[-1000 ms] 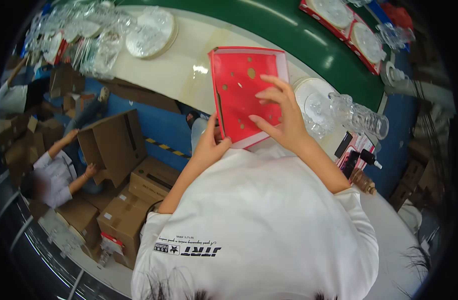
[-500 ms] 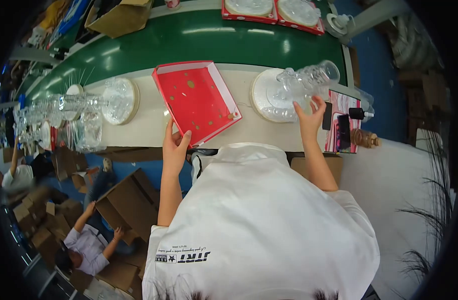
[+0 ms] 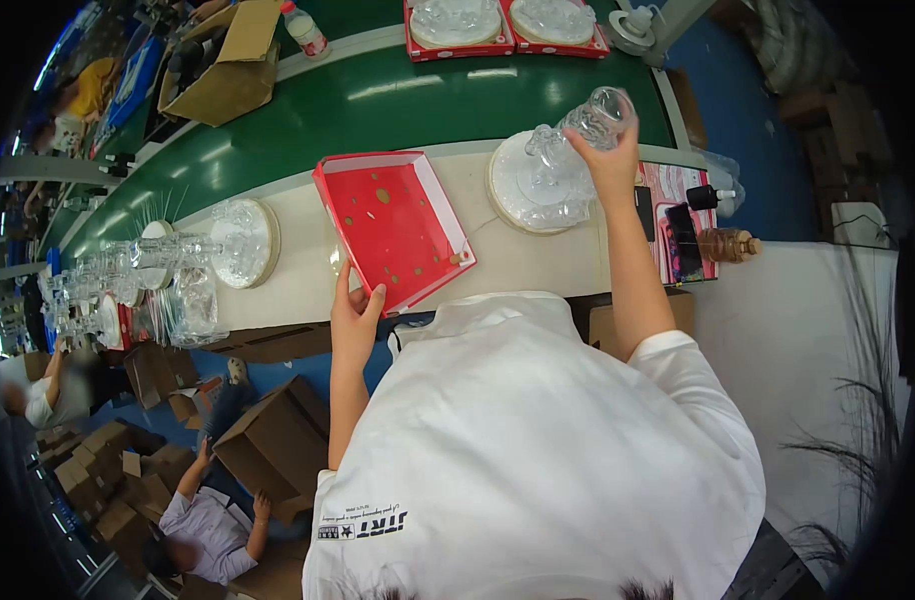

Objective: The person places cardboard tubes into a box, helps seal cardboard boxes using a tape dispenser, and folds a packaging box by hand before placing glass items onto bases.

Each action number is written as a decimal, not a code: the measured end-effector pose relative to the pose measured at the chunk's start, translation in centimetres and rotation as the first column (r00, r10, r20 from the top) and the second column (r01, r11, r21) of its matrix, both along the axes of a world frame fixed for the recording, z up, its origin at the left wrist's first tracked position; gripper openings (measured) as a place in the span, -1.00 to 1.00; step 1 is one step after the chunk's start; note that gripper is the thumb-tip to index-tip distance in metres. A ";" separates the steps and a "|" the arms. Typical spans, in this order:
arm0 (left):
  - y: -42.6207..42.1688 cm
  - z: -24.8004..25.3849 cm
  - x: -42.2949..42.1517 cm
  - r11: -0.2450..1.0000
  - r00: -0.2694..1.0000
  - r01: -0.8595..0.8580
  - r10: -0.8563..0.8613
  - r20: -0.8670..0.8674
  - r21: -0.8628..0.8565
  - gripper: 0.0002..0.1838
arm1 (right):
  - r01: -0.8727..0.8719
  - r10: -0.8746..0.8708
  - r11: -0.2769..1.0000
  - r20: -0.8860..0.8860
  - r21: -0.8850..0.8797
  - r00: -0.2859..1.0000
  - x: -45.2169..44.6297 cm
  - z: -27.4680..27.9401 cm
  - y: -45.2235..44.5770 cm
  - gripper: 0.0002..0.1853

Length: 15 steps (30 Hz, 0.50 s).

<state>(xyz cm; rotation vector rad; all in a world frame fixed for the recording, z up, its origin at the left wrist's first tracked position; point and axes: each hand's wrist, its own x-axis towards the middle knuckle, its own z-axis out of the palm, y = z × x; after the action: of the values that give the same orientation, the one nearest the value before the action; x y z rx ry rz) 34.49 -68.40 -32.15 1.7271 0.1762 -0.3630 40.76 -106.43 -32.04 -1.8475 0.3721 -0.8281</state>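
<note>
A shallow red box (image 3: 398, 225) with white inner walls and gold dots rests over the cream worktop's near edge. My left hand (image 3: 356, 310) grips its near-left edge, thumb inside, fingers around the outside. To the right lies a round white piece (image 3: 518, 180) with clear wrapped parts on it. My right hand (image 3: 610, 150) is closed around a clear ribbed plastic or glass cylinder (image 3: 603, 108) at the upper right of that round piece.
Another wrapped round piece (image 3: 246, 243) and clear parts line the left. Two filled red boxes (image 3: 458, 42), a bottle (image 3: 306, 32) and an open carton (image 3: 223, 75) stand beyond the green surface (image 3: 418, 100). A phone (image 3: 684, 243) lies right. A person (image 3: 208, 530) handles cartons lower left.
My right hand has left the red box, reached right and closed on the clear cylinder, which is now lifted and tilted. The red box has turned and shifted left in view.
</note>
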 end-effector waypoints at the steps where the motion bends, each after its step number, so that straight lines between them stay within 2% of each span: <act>1: 0.0 0.2 0.1 1.000 1.000 0.008 -0.008 -0.004 0.024 -0.36 | -0.014 0.018 0.999 -0.114 0.036 0.993 0.4 0.5 0.0 -0.21; 2: 0.0 0.3 0.2 1.000 1.000 0.013 -0.013 0.000 0.024 -0.36 | -0.024 0.040 0.997 -0.224 0.074 0.974 0.5 1.0 -0.1 -0.28; 3: -0.1 0.4 0.3 0.999 0.999 0.035 -0.035 0.003 0.039 -0.35 | -0.020 0.035 0.997 -0.218 0.072 0.975 0.2 1.5 -0.2 -0.28; 6: -0.7 0.5 0.8 0.996 0.998 0.063 -0.064 0.007 0.068 -0.32 | 0.113 -0.115 0.993 -0.062 -0.037 0.991 -1.9 2.6 -1.5 -0.41; 8: -1.8 0.0 1.4 0.996 0.998 0.053 -0.054 0.017 0.076 -0.32 | 0.056 -0.057 0.998 0.213 0.012 0.975 -2.8 4.2 -4.1 -0.48; 10: -2.5 -0.5 2.2 0.995 0.998 0.062 -0.063 0.012 0.078 -0.32 | 0.106 -0.121 0.992 0.270 0.067 0.955 -3.9 9.8 -3.2 -0.50; 12: -3.2 -0.8 3.6 0.995 0.996 0.083 -0.082 -0.023 0.055 -0.33 | 0.063 -0.048 0.998 0.404 -0.023 0.914 -4.4 12.8 -3.4 -0.49; 15: -4.7 -0.1 3.7 0.994 0.994 0.102 -0.101 -0.035 0.028 -0.34 | 0.006 0.011 0.999 0.400 -0.043 0.916 -5.8 16.5 -3.1 -0.46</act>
<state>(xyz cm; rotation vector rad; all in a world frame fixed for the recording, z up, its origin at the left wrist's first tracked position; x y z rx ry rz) 38.16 -73.06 -32.27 1.7638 0.1191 -0.4665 34.93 -109.51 -15.59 -1.6629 0.0905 -1.1923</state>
